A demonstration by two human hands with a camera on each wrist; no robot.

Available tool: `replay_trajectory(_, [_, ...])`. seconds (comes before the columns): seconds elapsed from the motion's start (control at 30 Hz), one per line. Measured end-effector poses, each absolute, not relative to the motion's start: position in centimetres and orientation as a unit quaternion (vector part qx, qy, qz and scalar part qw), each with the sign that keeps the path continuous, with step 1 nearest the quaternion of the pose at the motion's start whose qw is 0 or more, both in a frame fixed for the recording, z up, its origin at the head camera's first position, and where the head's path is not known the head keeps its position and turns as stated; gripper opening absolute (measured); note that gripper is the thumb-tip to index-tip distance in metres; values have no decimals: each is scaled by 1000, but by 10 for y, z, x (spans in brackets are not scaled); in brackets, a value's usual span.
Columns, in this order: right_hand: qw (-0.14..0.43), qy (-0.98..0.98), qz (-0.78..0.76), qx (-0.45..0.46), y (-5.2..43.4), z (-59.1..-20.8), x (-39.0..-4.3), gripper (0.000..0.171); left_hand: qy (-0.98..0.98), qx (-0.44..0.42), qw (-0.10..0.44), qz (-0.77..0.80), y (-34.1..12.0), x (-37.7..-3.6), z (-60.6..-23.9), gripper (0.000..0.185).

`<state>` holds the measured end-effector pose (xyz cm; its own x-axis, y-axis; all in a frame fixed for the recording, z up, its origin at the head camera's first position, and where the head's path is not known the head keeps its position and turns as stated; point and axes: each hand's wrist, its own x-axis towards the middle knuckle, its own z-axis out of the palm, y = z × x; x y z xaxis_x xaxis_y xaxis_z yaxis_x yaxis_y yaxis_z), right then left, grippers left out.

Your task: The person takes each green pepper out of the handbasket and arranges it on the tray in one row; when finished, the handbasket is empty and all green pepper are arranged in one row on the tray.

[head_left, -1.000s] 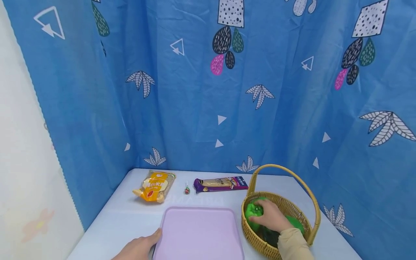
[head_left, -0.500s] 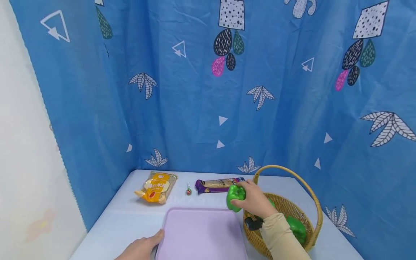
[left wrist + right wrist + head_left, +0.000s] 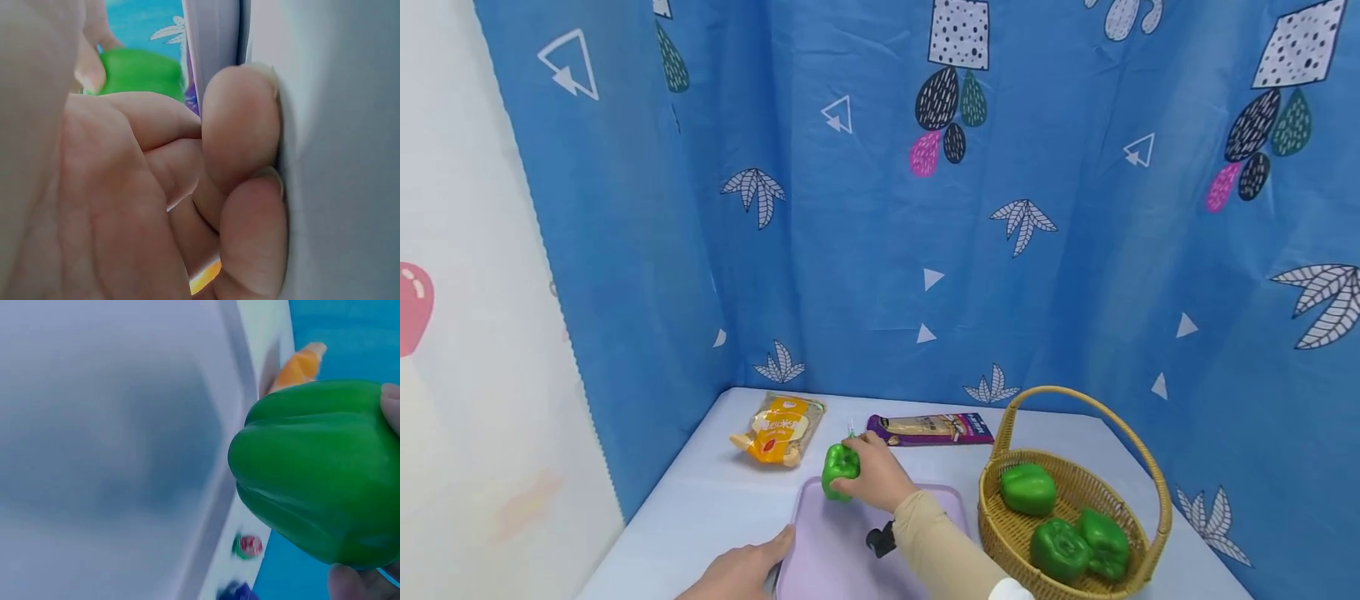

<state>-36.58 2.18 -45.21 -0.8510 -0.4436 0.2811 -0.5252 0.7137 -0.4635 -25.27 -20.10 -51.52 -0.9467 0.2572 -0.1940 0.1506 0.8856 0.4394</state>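
My right hand (image 3: pixel 877 475) holds a green bell pepper (image 3: pixel 838 468) above the far left corner of a pale purple tray (image 3: pixel 820 542). In the right wrist view the bell pepper (image 3: pixel 319 469) fills the right side, with fingertips (image 3: pixel 347 584) on its surface. The pepper appears raised off the tray. At the tray's left edge my left hand (image 3: pixel 741 571) grips the rim, thumb toward the tray. Curled fingers (image 3: pixel 240 125) show against the white surface in the left wrist view, with the tray rim (image 3: pixel 215 37) beyond them.
A wicker basket (image 3: pixel 988 521) with a tall handle stands right of the tray, holding three green peppers (image 3: pixel 1028 490). Along the back lie a yellow bag of grain (image 3: pixel 782 429), a lollipop (image 3: pixel 248 546) and a purple noodle packet (image 3: pixel 928 428). Blue curtains surround the table.
My right hand has lifted the bell pepper out of the basket and carried it left over the tray. The left hand stays at the tray's edge. The view has shifted slightly.
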Motion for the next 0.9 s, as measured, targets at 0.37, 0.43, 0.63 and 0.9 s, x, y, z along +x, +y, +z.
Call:
replay_trajectory(0.37, [64,-929,245,271,-10,-466,-369,64,957,120,127,231,-202,-256,-516,115])
replay_trajectory(0.43, [64,-931,240,269,-11,-470,-368,64,957,116,130,233,-202,-255,-516,115])
replay_trajectory(0.63, [75,-930,228,277,-12,-471,-363,65,959,131,121,219,-202,-254,-517,114])
replay_trajectory(0.9, [82,-939,199,269,-9,-461,-363,71,956,130,116,236,-204,-256,-517,115])
